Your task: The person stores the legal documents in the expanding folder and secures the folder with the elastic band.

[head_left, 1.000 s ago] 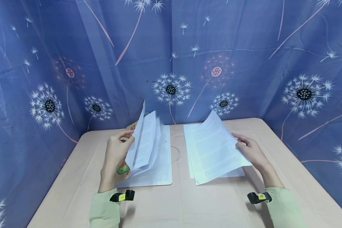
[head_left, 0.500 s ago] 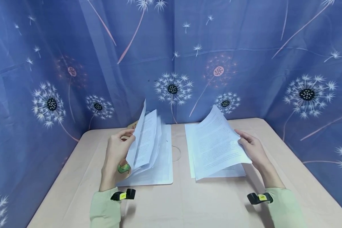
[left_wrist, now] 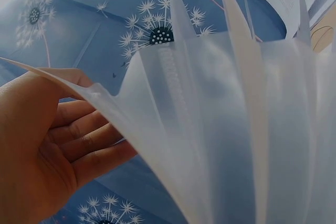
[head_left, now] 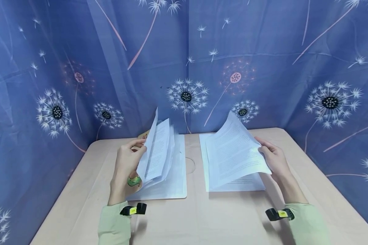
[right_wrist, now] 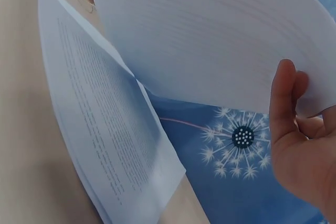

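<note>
On the left of the table, a clear-pocket display folder stands partly open, with printed pages in its pockets and a colourful cover. My left hand pinches its raised cover and leaves between thumb and fingers. Translucent plastic pockets fan out beside that hand in the left wrist view. To the right, my right hand holds the right edge of a printed paper sheet, which is lifted and curved. Under it lies a stack of printed paper. The lifted sheet shows its pale reverse in the right wrist view.
A thin loop of string lies between the folder and the paper stack. The pale table reaches back to a blue dandelion-print curtain, which also runs along both sides.
The lifted sheet's lower left corner has risen and swung back over the stack, uncovering more print below. My right hand has moved slightly right and up. The left hand keeps its hold on the folder.
</note>
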Action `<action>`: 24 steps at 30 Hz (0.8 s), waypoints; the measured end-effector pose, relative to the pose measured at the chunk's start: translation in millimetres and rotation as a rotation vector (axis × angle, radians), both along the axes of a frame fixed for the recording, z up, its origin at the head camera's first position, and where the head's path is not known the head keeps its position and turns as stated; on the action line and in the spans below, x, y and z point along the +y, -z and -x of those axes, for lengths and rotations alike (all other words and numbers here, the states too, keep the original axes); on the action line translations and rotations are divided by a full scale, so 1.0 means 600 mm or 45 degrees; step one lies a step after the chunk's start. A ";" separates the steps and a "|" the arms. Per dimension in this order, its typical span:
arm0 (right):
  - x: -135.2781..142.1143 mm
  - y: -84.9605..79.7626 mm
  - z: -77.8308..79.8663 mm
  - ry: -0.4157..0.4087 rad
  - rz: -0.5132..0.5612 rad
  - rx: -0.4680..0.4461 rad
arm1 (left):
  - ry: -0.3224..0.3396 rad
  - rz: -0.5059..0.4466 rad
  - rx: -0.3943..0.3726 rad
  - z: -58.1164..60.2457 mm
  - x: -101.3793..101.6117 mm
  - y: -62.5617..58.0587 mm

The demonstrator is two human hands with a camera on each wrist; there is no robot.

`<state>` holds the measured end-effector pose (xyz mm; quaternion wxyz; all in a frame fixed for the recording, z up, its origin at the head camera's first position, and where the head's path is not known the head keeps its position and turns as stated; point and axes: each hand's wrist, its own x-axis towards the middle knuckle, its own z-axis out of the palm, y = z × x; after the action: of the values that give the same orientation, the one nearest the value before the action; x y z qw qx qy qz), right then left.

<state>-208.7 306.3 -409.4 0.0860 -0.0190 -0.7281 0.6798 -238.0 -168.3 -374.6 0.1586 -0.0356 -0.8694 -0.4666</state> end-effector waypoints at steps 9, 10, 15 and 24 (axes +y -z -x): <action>-0.019 -0.011 0.003 -0.008 0.100 0.029 | -0.002 0.016 0.017 0.001 -0.001 0.003; -0.022 -0.013 0.003 -0.012 0.108 0.035 | -0.002 0.013 0.015 0.001 -0.002 0.003; -0.038 -0.027 0.006 -0.020 0.138 0.076 | -0.004 0.012 0.008 -0.002 -0.003 0.000; -0.078 -0.046 0.014 0.016 0.105 0.100 | -0.001 -0.007 -0.001 -0.002 -0.007 -0.002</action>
<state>-217.1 259.2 -381.6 0.1180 -0.0005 -0.6953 0.7089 -236.5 -172.6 -373.5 0.1587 -0.0347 -0.8683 -0.4688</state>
